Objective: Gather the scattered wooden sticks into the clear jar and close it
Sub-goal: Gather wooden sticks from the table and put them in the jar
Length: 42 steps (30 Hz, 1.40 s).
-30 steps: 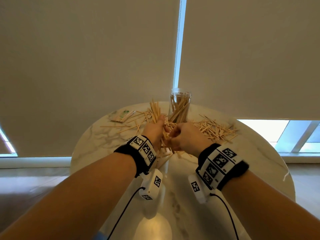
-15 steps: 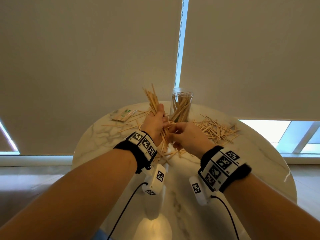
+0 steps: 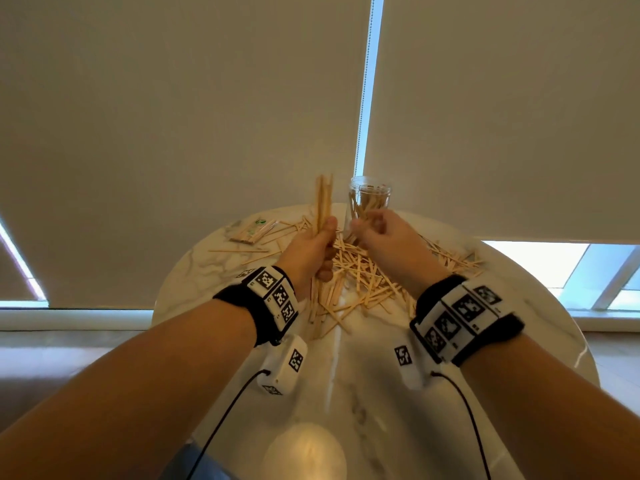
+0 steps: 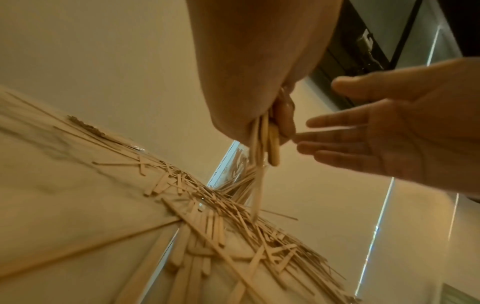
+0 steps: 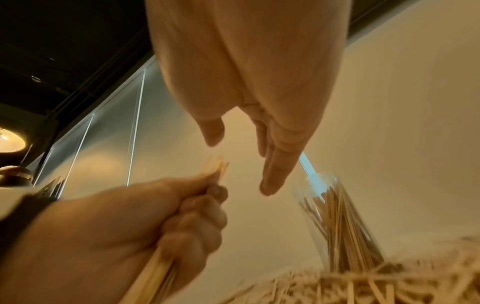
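Gripping a stick bundle (image 3: 323, 202) upright, left fingers (image 3: 325, 244) curled, right fingers (image 4: 335, 133) spread empty beside jar (image 3: 370, 199)

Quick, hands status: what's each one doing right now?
Left hand: fist gripping an upright bundle of wooden sticks.
Right hand: open, fingers extended, holding nothing, near the clear jar.

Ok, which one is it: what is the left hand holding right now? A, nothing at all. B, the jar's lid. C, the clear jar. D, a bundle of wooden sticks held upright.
D: the left hand grips a bundle of sticks standing upright, beside the jar, which stands untouched on the table.
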Tool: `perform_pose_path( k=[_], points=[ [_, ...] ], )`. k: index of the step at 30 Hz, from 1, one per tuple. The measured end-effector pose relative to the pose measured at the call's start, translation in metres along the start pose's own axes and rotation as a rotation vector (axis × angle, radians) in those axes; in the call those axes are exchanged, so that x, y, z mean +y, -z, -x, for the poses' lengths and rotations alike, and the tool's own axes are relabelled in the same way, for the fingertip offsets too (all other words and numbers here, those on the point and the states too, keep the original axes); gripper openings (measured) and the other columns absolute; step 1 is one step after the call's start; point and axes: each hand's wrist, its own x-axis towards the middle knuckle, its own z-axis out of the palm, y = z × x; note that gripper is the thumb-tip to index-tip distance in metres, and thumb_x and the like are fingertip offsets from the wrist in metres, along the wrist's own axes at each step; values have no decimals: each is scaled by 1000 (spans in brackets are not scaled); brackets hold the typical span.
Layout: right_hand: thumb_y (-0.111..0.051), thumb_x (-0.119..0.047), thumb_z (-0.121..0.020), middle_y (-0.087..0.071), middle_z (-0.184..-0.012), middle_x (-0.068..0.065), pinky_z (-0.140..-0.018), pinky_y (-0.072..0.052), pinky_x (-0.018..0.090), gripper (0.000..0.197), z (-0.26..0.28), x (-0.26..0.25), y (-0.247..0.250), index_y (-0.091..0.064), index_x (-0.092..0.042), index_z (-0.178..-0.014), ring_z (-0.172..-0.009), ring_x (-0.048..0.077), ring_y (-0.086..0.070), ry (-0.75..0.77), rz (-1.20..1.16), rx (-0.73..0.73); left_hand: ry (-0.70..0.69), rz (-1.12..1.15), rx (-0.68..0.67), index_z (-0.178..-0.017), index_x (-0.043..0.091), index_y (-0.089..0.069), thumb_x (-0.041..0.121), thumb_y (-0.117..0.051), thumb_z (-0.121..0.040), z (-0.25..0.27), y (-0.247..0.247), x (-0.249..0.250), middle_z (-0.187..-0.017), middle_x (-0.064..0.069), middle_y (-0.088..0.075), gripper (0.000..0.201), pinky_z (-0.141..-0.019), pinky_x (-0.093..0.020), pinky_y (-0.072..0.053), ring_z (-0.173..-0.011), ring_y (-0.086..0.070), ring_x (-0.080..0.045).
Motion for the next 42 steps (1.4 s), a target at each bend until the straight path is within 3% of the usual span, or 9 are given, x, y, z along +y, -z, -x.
perform_pose_path(
  k=[3,8,13,16,19,25,30,35,42],
  points=[
    [-43,-65,-95,-55,-119,-13,-86,-52,35,68,-19,-18,18,-38,-19,-146,-103,12,-60,-25,-65,67,70,-106,-184,-84,15,-51,52,-59,-92,12,-9,0,-60,5,-34,38,-41,-21,-29,-47,-27,-9],
    [-42,-47,-104,-73,-103,20,-73,-63,39,52,-30,-25,17,-58,-1,-123,-90,33,-74,-324,-396,-83,96,-129,-327,-87,14,-55,48,-57,-93,23,-22,-3,-60,4,-32,34,-45,-21,-29,-46,-27,-8],
    [-50,-29,-99,-71,-100,11,-87,-58,53,19,-32,-20,22,-62,-16,-106,-89,26,-70,-48,-233,123,94,-281,-348,-89,12,-54,47,-53,-97,26,-18,-7,-58,5,-37,35,-45,-21,-32,-47,-30,-9],
    [-43,-26,-101,-74,-91,9,-74,-57,36,36,-31,-23,21,-71,-6,-93,-78,18,-68,-9,15,-94,84,-392,-368,-86,13,-52,46,-52,-98,27,-20,-7,-55,9,-40,35,-45,-21,-35,-47,-33,-9],
    [-40,-26,-103,-73,-84,3,-61,-46,21,41,-28,-24,15,-73,-9,-86,-76,15,-68,10,231,-153,42,-434,-338,-81,13,-52,46,-52,-98,25,-22,-6,-53,9,-41,37,-45,-23,-36,-47,-33,-10],
    [-41,-40,-103,-66,-105,3,-91,-52,38,37,-27,-18,6,-62,-11,-114,-99,21,-63,-6,172,-152,-31,-349,-250,-81,12,-48,33,-49,-103,23,-28,-7,-58,5,-43,31,-45,-24,-35,-47,-35,-10],
    [-57,-44,-84,-66,-113,5,-89,-57,45,61,-17,-1,2,-44,-16,-137,-99,23,-67,-167,6,-178,-100,21,48,-87,16,-43,32,-48,-103,7,-18,11,-57,6,-41,23,-47,-25,-37,-45,-38,-9],
    [-66,-15,-91,-68,-98,13,-77,-58,39,32,11,3,-16,-52,-7,-119,-78,26,-68,-353,-182,-586,-136,270,182,-94,15,-37,29,-40,-106,0,-18,20,-60,2,-38,19,-50,-29,-41,-47,-36,-12],
    [-65,-17,-87,-52,-69,5,-44,-35,26,8,3,9,-29,-63,-10,-87,-50,13,-43,-229,-118,-258,-147,2,154,-110,6,-51,34,-39,-106,4,-24,4,-86,-7,-67,31,-63,-33,-55,-73,-65,-21]
  ],
)
